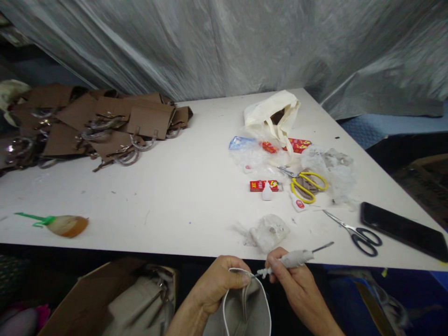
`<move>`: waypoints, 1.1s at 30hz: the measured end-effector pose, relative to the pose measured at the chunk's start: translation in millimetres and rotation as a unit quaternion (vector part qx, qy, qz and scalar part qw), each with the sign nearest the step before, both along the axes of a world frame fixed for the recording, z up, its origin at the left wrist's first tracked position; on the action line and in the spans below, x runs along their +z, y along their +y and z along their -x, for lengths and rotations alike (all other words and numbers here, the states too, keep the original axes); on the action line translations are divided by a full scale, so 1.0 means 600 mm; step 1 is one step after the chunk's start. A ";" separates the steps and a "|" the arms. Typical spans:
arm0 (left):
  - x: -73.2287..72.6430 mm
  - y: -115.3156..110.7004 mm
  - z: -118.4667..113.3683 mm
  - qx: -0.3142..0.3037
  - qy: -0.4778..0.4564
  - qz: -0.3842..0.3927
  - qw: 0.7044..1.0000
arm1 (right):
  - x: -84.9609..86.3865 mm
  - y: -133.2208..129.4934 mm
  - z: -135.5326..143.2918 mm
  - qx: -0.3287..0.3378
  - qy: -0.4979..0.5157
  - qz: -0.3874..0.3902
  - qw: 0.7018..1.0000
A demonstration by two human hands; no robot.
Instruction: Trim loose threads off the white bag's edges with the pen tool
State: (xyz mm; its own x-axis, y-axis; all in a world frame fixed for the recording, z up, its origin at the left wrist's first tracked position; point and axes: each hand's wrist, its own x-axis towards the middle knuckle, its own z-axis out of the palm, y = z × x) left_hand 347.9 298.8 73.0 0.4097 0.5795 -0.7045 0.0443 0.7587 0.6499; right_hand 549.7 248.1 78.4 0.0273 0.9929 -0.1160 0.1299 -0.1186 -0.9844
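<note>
At the table's front edge, my left hand (220,284) pinches the upper rim of a light grey bag (257,308), whose opening faces up. My right hand (292,280) is closed around a tool (297,258) with a white wrapped handle. One thin metal end of the tool points left and meets the bag's rim beside my left thumb; another thin rod sticks out to the right. Just beyond my hands lies a crumpled clear plastic bag (269,231).
Brown bags (150,116) are piled at the far left, with a glue bottle (68,225) nearer. On the right lie yellow scissors (308,184), black scissors (364,238), a phone (402,228), a red box (257,186) and a cream cloth bag (259,112). An open carton (84,298) stands below.
</note>
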 end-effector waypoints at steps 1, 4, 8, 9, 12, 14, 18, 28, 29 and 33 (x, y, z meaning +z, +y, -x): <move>0.001 0.000 -0.001 -0.001 -0.002 -0.001 1.000 | 0.000 0.000 0.001 0.002 -0.002 0.001 1.000; 0.001 0.000 -0.003 0.002 -0.003 -0.003 1.000 | -0.004 -0.002 0.003 0.016 -0.007 0.008 1.000; -0.005 -0.004 -0.006 0.020 0.003 0.006 1.000 | -0.009 -0.002 0.005 0.024 -0.017 0.015 0.999; -0.007 -0.006 -0.006 0.027 0.006 0.007 1.000 | -0.010 -0.001 0.005 0.024 -0.020 0.016 0.999; -0.010 -0.009 -0.007 0.054 0.010 0.018 0.998 | -0.011 0.001 0.006 0.031 -0.033 0.012 0.999; -0.010 -0.011 -0.007 0.071 0.002 0.024 0.997 | -0.010 0.001 0.004 0.037 -0.047 -0.005 0.998; -0.010 -0.012 -0.009 0.087 -0.018 0.032 0.996 | -0.004 -0.005 -0.005 0.104 -0.135 -0.145 0.975; -0.009 -0.018 -0.014 0.103 -0.015 0.029 0.994 | 0.014 -0.020 -0.027 0.164 -0.235 -0.315 0.905; -0.008 -0.020 -0.013 0.104 -0.015 0.023 0.994 | 0.009 -0.024 -0.028 0.116 -0.212 -0.308 0.920; -0.005 -0.027 -0.008 0.107 -0.032 0.007 0.994 | -0.006 -0.048 -0.028 -0.018 -0.127 -0.266 0.955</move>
State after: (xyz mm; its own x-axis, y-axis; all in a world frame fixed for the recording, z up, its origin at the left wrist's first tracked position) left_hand 352.8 282.3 69.7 0.3215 0.6482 -0.6903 -0.1597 0.7557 0.6352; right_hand 566.8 219.4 74.7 0.0224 0.9071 0.4204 0.3784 0.3815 -0.8433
